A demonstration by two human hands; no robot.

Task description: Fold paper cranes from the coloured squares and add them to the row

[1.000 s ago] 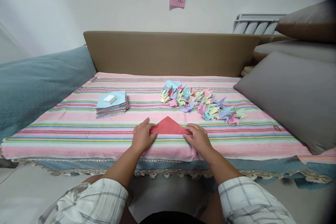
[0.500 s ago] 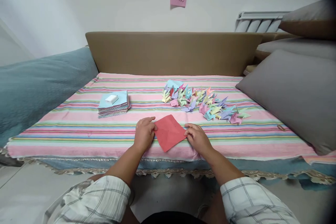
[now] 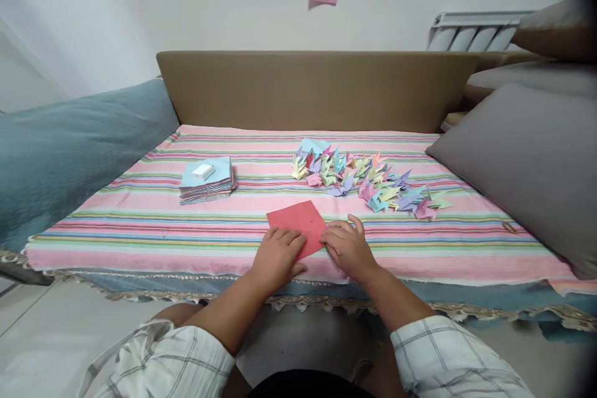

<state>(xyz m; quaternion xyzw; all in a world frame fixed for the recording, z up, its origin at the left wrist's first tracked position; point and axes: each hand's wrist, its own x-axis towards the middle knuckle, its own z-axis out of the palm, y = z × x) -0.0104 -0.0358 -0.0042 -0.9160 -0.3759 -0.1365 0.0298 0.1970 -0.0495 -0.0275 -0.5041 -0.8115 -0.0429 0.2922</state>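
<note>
A red square of paper (image 3: 302, 216) lies on the striped cloth in front of me, showing faint creases. My left hand (image 3: 278, 254) rests on its lower left part, fingers stretched out flat and thumb apart on the cloth. At the paper's right corner, my right hand (image 3: 349, 246) has its fingers curled in and pinches the edge; its index finger sticks up. Past the paper, to the right, lies a pile of folded paper cranes (image 3: 373, 180) in several colours. The paper's lower left edge is hidden under my left hand.
A stack of coloured paper sheets (image 3: 209, 193) stands at left with a small white block (image 3: 203, 172) on top. A grey cushion (image 3: 522, 161) leans at right, and a blue bolster (image 3: 88, 149) at left. A small brownish ring-like thing (image 3: 509, 227) lies near the cushion.
My left hand has let go of the paper's left corner and moved right and down, now flat on the sheet. My right hand stays at the right corner, its fingers more curled.
</note>
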